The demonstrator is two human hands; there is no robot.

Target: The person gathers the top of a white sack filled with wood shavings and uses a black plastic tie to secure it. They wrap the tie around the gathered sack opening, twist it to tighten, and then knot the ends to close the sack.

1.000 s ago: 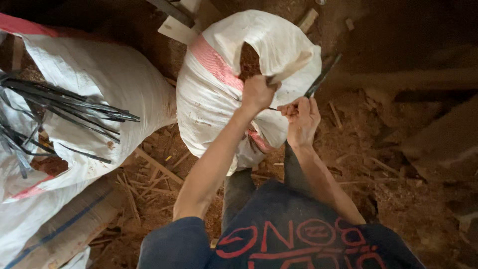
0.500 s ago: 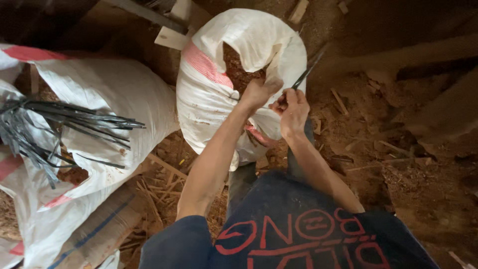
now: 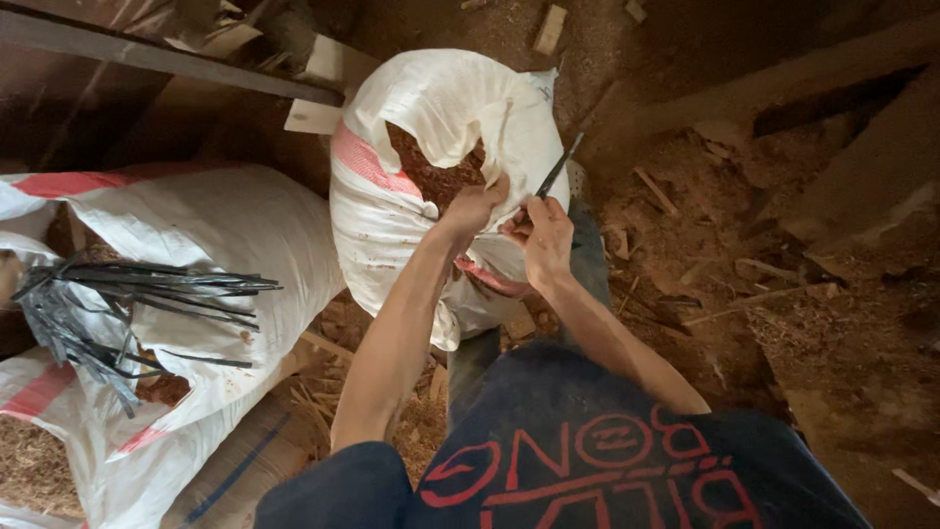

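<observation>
A white woven sack (image 3: 411, 211) with a pink stripe stands in front of me, its mouth open on brown sawdust (image 3: 431, 176). My left hand (image 3: 474, 208) grips the near edge of the sack's mouth, fingers closed on the fabric. My right hand (image 3: 541, 231) is right beside it, pinching a thin dark strap (image 3: 556, 168) that sticks up and away from the sack's rim. Both hands are close together at the sack's near right side.
More white sacks (image 3: 196, 245) lie at left, with a bundle of dark plastic straps (image 3: 117, 304) on top. Wood scraps and sawdust cover the floor (image 3: 705, 255). A dark beam (image 3: 157, 59) crosses the upper left; timber (image 3: 842, 196) lies at right.
My left hand has come down from a raised position to the sack's rim. Both hands have drawn together at the mouth, and the view has shifted closer.
</observation>
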